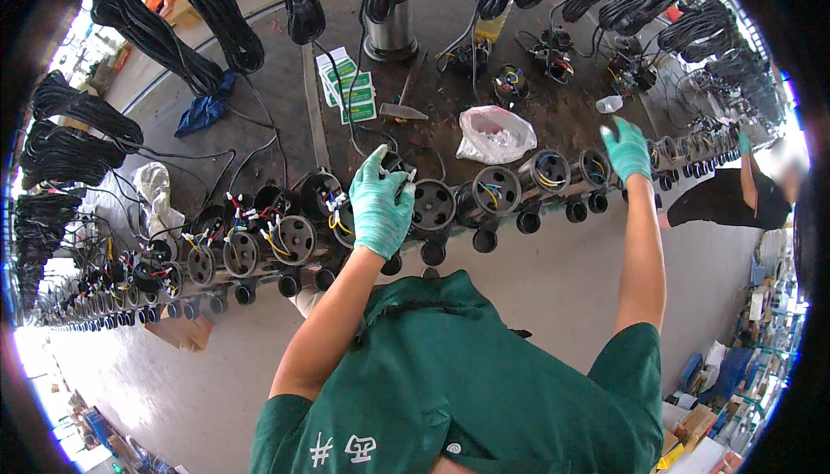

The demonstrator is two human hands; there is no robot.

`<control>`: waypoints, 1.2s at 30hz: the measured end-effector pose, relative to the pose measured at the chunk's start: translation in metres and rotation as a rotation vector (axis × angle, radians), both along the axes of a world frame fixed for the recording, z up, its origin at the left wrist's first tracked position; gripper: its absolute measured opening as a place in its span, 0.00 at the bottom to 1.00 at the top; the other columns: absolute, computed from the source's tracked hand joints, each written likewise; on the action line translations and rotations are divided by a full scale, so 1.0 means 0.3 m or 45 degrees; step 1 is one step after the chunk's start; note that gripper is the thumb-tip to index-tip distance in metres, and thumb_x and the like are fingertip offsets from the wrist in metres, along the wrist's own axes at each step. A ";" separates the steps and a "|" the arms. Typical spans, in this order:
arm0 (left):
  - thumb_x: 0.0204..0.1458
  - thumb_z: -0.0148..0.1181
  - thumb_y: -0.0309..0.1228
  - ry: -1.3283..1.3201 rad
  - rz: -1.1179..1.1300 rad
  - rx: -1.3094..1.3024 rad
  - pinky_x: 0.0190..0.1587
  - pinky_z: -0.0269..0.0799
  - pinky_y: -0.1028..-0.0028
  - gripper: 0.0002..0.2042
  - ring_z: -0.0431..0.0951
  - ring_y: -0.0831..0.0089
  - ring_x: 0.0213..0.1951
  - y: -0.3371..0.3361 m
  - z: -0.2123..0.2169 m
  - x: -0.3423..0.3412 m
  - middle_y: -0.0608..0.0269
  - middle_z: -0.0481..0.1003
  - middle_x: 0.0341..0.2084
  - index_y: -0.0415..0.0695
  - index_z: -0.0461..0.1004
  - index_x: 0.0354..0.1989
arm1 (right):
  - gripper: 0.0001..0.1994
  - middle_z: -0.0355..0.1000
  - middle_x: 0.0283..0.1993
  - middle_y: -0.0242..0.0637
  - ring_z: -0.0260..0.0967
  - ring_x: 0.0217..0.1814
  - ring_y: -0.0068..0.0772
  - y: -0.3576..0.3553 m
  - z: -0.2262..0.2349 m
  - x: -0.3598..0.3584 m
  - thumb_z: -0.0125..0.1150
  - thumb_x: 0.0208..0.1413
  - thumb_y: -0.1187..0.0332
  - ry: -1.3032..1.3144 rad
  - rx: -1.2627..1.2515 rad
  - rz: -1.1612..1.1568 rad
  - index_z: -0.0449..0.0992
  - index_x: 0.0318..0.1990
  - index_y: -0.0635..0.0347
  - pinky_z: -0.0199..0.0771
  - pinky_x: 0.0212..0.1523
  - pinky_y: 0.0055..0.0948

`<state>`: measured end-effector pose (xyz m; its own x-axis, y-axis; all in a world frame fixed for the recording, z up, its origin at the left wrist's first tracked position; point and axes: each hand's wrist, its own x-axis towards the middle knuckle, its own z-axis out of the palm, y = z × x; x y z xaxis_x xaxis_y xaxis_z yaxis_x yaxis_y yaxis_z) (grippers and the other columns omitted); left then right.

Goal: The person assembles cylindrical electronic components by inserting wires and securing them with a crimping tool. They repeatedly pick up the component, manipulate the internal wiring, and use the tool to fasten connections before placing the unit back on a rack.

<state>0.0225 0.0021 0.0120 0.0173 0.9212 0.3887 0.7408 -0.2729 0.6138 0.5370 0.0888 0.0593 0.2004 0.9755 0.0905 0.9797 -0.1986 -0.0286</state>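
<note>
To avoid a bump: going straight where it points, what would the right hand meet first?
The right hand would probably meet the clear cup first, though depth is unclear.

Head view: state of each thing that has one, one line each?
Left hand, gloved, fingers curled; grip contents unclear
Right hand, gloved, open
Plastic bag, holding small white pieces
Hammer, lying down
Metal cylinder, upright
Green-and-white cards, lying flat, partly overlapping
Black cable bundles, coiled
Blue cloth, crumpled
</note>
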 end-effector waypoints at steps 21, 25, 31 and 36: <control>0.51 0.68 0.26 -0.092 0.018 -0.119 0.58 0.72 0.58 0.13 0.76 0.53 0.53 0.000 0.021 0.017 0.53 0.69 0.68 0.43 0.85 0.47 | 0.32 0.74 0.65 0.49 0.72 0.66 0.55 0.464 0.198 -0.381 0.62 0.56 0.47 0.026 -0.581 0.559 0.75 0.63 0.59 0.70 0.66 0.45; 0.52 0.67 0.27 -0.083 0.035 -0.107 0.60 0.70 0.57 0.13 0.75 0.51 0.56 -0.008 0.026 0.008 0.54 0.70 0.67 0.45 0.85 0.46 | 0.35 0.75 0.62 0.55 0.75 0.62 0.52 0.655 -0.045 -0.742 0.61 0.59 0.46 0.404 0.034 0.726 0.70 0.66 0.64 0.74 0.63 0.44; 0.52 0.66 0.28 -0.094 0.017 -0.189 0.59 0.70 0.57 0.12 0.76 0.50 0.54 0.014 0.019 0.035 0.54 0.71 0.66 0.45 0.85 0.44 | 0.24 0.80 0.49 0.54 0.79 0.46 0.50 0.731 -0.257 -1.159 0.65 0.61 0.53 0.164 -0.264 1.560 0.78 0.55 0.63 0.77 0.52 0.40; 0.53 0.68 0.26 -0.035 0.030 -0.052 0.55 0.73 0.62 0.10 0.78 0.55 0.48 -0.006 0.034 -0.003 0.49 0.75 0.60 0.39 0.85 0.44 | 0.24 0.80 0.47 0.56 0.78 0.52 0.59 0.433 0.021 -1.325 0.56 0.62 0.48 0.690 -0.380 0.879 0.82 0.45 0.62 0.76 0.54 0.49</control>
